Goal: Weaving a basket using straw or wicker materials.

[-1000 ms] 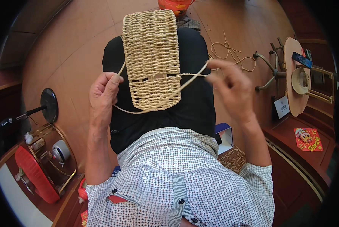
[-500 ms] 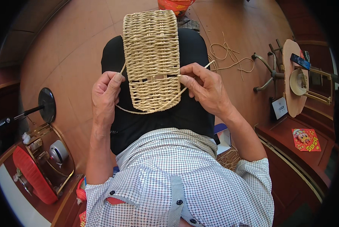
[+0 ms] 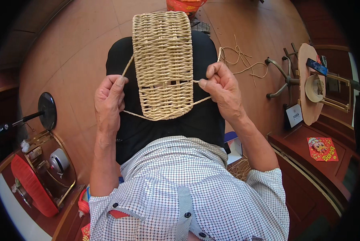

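Note:
On my black-clad lap rests a long woven straw piece [image 3: 162, 50] with a rounded near end. A gap with bare crosswise strands breaks the weave in its lower part. To its left, my left hand [image 3: 109, 96] pinches a straw cord [image 3: 139, 115]; one strand rises to the left edge, another runs under the near end. My right hand [image 3: 224, 88], out from the right edge, has thumb and forefinger closed on cord. A short strand joins it to the weave by the gap, and another slants down to the near end.
Loose straw cord [image 3: 248, 64] trails over the floor to the right. A wooden stool top [image 3: 308, 102] there carries a phone [image 3: 317, 66] and a roll of pale tape [image 3: 315, 88]. An orange-red bucket [image 3: 186, 5] stands ahead; a red fan-shaped object [image 3: 32, 185] lies left.
My hands have spread apart, the right one moving off the weave's edge to the right. The cord under the near end is pulled straighter on both sides.

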{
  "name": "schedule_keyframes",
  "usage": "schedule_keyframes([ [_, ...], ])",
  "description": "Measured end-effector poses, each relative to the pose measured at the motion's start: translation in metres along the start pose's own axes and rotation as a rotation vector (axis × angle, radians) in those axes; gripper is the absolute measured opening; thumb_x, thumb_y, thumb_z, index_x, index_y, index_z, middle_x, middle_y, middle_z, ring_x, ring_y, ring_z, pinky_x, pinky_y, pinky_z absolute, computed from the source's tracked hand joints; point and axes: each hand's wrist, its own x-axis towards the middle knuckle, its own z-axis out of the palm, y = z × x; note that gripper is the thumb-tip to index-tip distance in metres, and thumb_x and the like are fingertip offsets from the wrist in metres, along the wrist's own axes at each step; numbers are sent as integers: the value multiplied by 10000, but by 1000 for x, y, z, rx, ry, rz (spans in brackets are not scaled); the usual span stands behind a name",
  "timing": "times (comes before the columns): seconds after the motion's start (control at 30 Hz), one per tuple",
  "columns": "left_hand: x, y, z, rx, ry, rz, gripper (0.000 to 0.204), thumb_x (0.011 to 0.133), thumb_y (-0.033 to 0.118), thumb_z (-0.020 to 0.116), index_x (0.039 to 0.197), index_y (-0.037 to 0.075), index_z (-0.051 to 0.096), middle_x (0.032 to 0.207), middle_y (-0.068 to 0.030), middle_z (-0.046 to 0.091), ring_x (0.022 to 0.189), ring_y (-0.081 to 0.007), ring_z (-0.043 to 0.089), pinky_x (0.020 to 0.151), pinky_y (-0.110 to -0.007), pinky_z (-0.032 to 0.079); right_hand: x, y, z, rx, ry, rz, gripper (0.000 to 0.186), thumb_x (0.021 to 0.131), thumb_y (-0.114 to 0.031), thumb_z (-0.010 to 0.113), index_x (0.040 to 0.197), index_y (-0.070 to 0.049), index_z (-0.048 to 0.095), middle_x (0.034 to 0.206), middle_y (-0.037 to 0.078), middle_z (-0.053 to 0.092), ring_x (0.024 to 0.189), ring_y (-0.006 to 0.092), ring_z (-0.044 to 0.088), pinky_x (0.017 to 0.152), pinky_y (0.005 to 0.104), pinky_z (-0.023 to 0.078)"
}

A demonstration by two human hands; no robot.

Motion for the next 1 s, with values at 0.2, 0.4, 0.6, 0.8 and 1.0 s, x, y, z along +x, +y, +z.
schedule_keyframes([
  [0.2, -4, 4, -1, -195, 145, -1, 191, 1129, 260, 572, 1144, 86, 650, 618, 111, 340, 482, 10, 244, 423, -187, 204, -6, 4, 4, 80, 94, 11, 161, 992, -43, 710, 1079, -70, 578, 787, -127, 411, 674, -20, 337, 611, 181, 290],
  [0.4, -51, 43, 28, -245, -5, 73, 211, 1130, 243, 543, 1172, 47, 608, 620, 96, 334, 470, -6, 240, 419, -205, 203, -32, -2, -39, -586, 383, -19, 313, 1013, -194, 731, 1260, -7, 683, 949, -3, 677, 760, 40, 559, 689, 220, 445],
  [0.6, -69, 37, 85, -195, -382, -207, 177, 1100, 192, 569, 1125, 36, 649, 737, 93, 449, 626, 5, 379, 554, -203, 311, -70, -42, 3, -483, 237, -53, 319, 1084, -166, 630, 1353, -1, 676, 1088, 77, 742, 933, 117, 670, 818, 267, 537],
  [0.8, -77, -7, 112, 27, -498, -231, 220, 1051, 207, 611, 1100, -2, 659, 812, 10, 604, 716, -69, 547, 649, -281, 457, -66, -26, 32, -200, 69, -113, 310, 1122, -167, 582, 1356, 23, 653, 975, 48, 747, 850, 74, 660, 766, 223, 545],
  [1.0, -75, -9, 111, 30, -662, -228, 242, 1089, 161, 553, 1236, -4, 653, 843, 10, 623, 658, -55, 499, 623, -235, 438, -59, -26, 43, 47, 99, -19, 301, 1128, -169, 575, 1326, 52, 626, 922, 60, 727, 758, 43, 636, 648, 176, 519],
])
